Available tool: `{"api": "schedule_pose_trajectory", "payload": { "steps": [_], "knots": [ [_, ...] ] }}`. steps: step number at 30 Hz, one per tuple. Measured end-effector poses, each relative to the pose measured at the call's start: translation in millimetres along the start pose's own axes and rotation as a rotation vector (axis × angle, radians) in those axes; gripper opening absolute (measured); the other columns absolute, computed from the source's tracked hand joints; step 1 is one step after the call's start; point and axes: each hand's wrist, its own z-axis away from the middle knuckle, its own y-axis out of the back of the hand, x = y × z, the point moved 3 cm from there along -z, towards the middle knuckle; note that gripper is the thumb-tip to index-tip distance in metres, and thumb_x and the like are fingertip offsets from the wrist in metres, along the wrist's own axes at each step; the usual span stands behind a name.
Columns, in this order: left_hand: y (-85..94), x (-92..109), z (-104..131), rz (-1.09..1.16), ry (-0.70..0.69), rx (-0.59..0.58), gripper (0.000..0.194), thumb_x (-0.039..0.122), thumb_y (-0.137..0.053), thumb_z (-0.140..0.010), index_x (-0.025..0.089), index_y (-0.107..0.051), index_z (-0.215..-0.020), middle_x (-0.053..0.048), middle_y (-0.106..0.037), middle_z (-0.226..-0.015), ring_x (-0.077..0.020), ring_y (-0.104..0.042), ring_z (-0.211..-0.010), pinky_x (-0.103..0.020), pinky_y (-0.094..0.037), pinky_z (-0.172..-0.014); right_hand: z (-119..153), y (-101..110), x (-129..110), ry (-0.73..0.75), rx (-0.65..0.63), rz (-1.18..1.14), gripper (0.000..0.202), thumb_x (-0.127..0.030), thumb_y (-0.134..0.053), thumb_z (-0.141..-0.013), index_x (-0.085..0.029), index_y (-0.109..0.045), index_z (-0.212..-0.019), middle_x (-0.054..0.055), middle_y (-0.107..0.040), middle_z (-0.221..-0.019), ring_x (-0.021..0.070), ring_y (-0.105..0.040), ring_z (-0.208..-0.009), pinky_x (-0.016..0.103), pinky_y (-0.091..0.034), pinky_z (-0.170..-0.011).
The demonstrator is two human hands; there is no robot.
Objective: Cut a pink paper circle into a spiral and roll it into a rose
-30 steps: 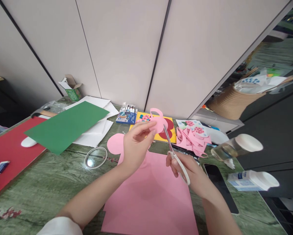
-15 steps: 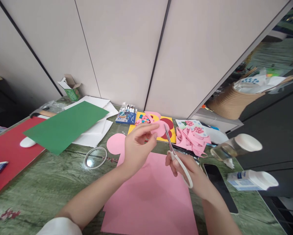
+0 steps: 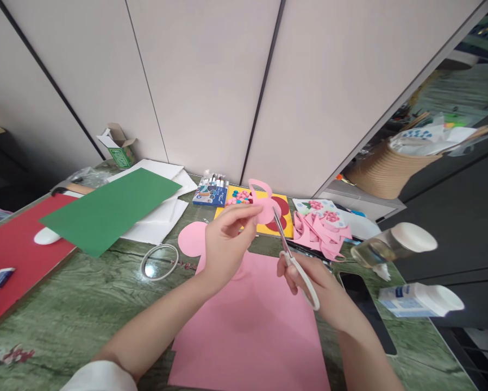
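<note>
Thumb and fingers of my left hand [image 3: 230, 243] pinch a small pink paper piece [image 3: 265, 210], with a narrow curved strip rising from its upper edge. My right hand [image 3: 309, 282] is wrapped round the white handles of the scissors [image 3: 285, 243], whose blades touch the right side of that piece. Below both hands lies a large pink sheet [image 3: 252, 331]. A rounded pink cutout [image 3: 192, 239] shows just left of my left hand. Behind the held piece is a yellow sheet [image 3: 282, 229] with dark red round shapes and small colored beads [image 3: 239, 197].
Pink scraps [image 3: 319, 233] lie right of the yellow sheet. A phone [image 3: 366, 312], a clear jar [image 3: 382, 247] and a white bottle [image 3: 415, 300] stand or lie at right. Left are a green sheet [image 3: 113, 209], a red sheet [image 3: 19, 250] and a ring [image 3: 160, 263].
The curved strip on the held pink piece now stands up higher above it. My left hand has shifted slightly left; the scissors have barely moved.
</note>
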Motion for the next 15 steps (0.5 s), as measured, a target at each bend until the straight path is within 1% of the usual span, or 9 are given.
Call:
{"api": "schedule_pose_trajectory", "payload": {
  "steps": [5,9,15],
  "knots": [
    [0.8,1.2,0.3,-0.011,-0.009,0.024,0.016,0.014,-0.061,-0.076,0.024,-0.071,-0.083,-0.002,-0.069,-0.089,-0.0137,-0.063,-0.086,-0.024,-0.05,-0.071,-0.1,0.2,1.7,-0.006,-0.008,0.006,0.034,-0.041,-0.033,-0.093,-0.019,-0.054,-0.078,-0.003,-0.044,-0.058,0.0126,-0.044,-0.06,0.025,-0.033,-0.057],
    [0.1,0.7,0.1,0.013,-0.011,0.015,0.018,0.014,-0.063,-0.075,0.024,-0.071,-0.088,-0.003,-0.068,-0.092,-0.0135,-0.062,-0.088,-0.024,-0.05,-0.075,-0.2,0.3,2.3,-0.002,-0.015,0.003,0.033,-0.04,-0.034,-0.094,-0.019,-0.054,-0.078,-0.003,-0.044,-0.058,0.0124,-0.044,-0.059,0.025,-0.033,-0.057],
    [-1.4,-1.5,0.3,0.03,-0.013,-0.001,0.025,0.011,-0.063,-0.074,0.024,-0.069,-0.094,-0.003,-0.066,-0.097,-0.0116,-0.061,-0.084,-0.02,-0.05,-0.068,-0.2,-1.3,0.2,0.014,-0.023,0.005,0.034,-0.04,-0.033,-0.094,-0.019,-0.054,-0.077,-0.003,-0.043,-0.058,0.0118,-0.042,-0.058,0.025,-0.033,-0.058]
  ]
}}
